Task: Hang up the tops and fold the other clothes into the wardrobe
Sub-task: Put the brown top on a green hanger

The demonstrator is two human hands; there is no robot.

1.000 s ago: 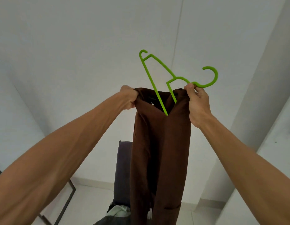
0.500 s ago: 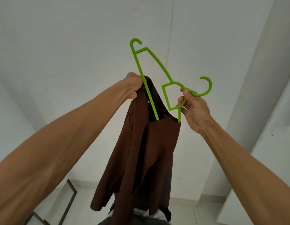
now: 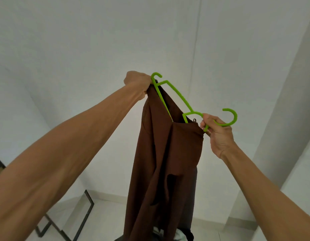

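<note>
Head view: both bare arms are raised and stretched forward and up, forearms converging toward mid-frame.

The left hand [image 3: 137, 82] is the higher and farther one. It is closed in a fist, knuckles toward the camera, gripping a bunch of the brown top [image 3: 168, 153] at its highest point, touching the small end hook of the green hanger [image 3: 178, 96].

The right hand [image 3: 218, 135] is lower and to the right, wrist bent back. Its thumb and curled fingers pinch the hanger's neck just below the main hook. Whether it also grips the fabric edge beside it cannot be told.

The hanger is tilted steeply, one end up by the left hand and the main hook out to the right, open side up. Its lower bar and part of the neck loop run down into the top's neck opening; the upper arm is bare.

The top hangs in mid-air between the hands, in long folds reaching the lower frame edge.

A black metal frame [image 3: 88, 203] stands on the floor at lower left. Pale cloth [image 3: 180, 234] shows near the bottom edge behind the top. A white wall [image 3: 81, 49] fills the background.
</note>
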